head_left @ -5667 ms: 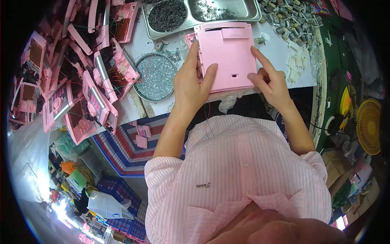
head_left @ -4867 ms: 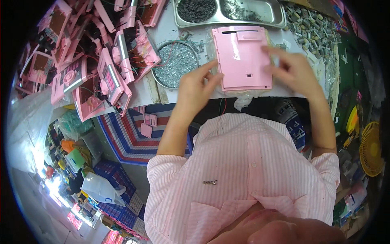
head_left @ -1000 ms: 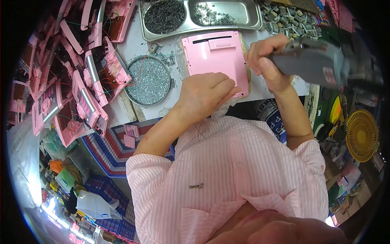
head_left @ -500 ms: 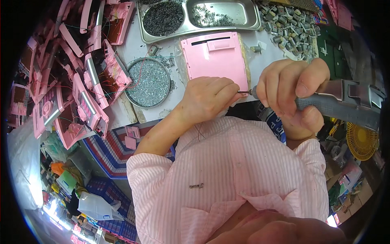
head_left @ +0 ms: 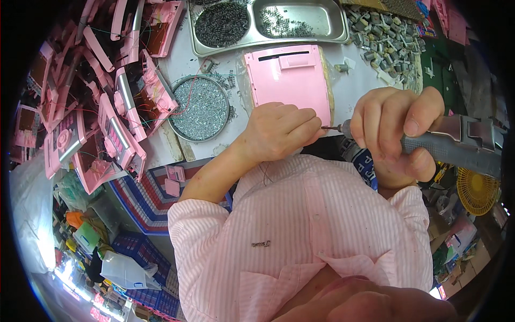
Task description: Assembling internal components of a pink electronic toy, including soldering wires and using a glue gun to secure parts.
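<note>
My right hand (head_left: 391, 129) wraps round a grey electric screwdriver (head_left: 456, 147), held level with its thin dark bit (head_left: 332, 127) pointing left. That bit reaches the fingertips of my left hand (head_left: 284, 131), which is closed in a pinch at the table's near edge. Whatever the left fingers hold is hidden behind them. Just beyond them lies a flat pink plastic panel (head_left: 289, 83) with a dark slot and a raised bar near its far end. It rests on a padded, clear-wrapped piece (head_left: 328, 88).
A round tin of small silvery screws (head_left: 199, 110) stands left of the panel. Behind is a metal tray (head_left: 252, 40) with dark springs; small motors (head_left: 383, 45) heap at right. Wired pink housings (head_left: 115, 102) pile at left. A yellow fan (head_left: 475, 190) stands low at right.
The whole view has shifted slightly. Both hands sit a little further right and nearer to me, with the bit still at the left fingertips.
</note>
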The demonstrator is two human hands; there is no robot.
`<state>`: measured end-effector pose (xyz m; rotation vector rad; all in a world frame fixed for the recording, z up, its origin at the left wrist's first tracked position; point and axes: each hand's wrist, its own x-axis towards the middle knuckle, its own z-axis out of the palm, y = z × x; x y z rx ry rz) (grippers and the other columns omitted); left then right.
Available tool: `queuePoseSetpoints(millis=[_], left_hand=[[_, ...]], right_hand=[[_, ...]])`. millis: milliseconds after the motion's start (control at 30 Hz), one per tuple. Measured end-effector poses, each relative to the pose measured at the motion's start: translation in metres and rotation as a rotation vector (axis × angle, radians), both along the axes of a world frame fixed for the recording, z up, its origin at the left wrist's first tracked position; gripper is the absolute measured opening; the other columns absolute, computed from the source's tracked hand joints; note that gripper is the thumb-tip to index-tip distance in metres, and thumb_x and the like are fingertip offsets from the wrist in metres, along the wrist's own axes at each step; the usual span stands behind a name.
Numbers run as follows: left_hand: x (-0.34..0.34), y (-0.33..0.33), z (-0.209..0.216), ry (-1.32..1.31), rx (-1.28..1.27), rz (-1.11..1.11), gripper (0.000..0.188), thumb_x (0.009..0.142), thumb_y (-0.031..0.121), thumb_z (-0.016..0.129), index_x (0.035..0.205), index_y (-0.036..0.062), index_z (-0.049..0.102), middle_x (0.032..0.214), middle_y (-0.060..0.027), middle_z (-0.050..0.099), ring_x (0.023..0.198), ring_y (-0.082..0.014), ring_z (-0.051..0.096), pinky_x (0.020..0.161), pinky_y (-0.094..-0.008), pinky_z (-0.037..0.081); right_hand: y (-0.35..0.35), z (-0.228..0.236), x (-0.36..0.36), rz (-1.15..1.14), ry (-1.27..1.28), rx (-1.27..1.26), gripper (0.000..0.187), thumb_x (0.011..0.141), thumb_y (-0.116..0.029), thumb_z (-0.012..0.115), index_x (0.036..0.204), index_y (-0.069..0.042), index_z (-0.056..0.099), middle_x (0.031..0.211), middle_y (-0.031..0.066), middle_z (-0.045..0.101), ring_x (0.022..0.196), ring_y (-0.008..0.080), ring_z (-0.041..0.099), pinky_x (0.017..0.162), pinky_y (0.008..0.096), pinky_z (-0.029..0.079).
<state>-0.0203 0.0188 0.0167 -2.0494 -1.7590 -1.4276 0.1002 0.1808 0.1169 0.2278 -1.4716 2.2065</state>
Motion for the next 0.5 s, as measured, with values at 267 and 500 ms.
queuePoseSetpoints(millis=[267, 500], left_hand=[[0.001, 0.002, -0.001, 0.025, 0.019, 0.017, 0.028, 0.074, 0.017, 0.083, 0.094, 0.0086, 0.067, 0.087, -0.0007, 0.066, 0.059, -0.0138, 0.059, 0.051, -0.0287, 0.046], [-0.015, 0.008, -0.006, -0.296, -0.175, 0.215, 0.012, 0.082, 0.012, 0.076, 0.080, 0.0078, 0.065, 0.071, -0.0049, 0.064, 0.060, -0.0246, 0.061, 0.053, -0.0373, 0.047]], right_hand=[[-0.012, 0.002, 0.003, -0.077, -0.108, 0.013, 0.034, 0.093, -0.036, 0.073, 0.106, -0.014, 0.051, 0.059, -0.0031, 0.050, 0.048, 0.0114, 0.048, 0.050, 0.0294, 0.042], [0.046, -0.041, -0.038, -0.179, 0.085, 0.188, 0.020, 0.097, -0.017, 0.058, 0.113, -0.007, 0.051, 0.067, 0.0034, 0.047, 0.058, 0.0161, 0.043, 0.058, 0.0363, 0.039]])
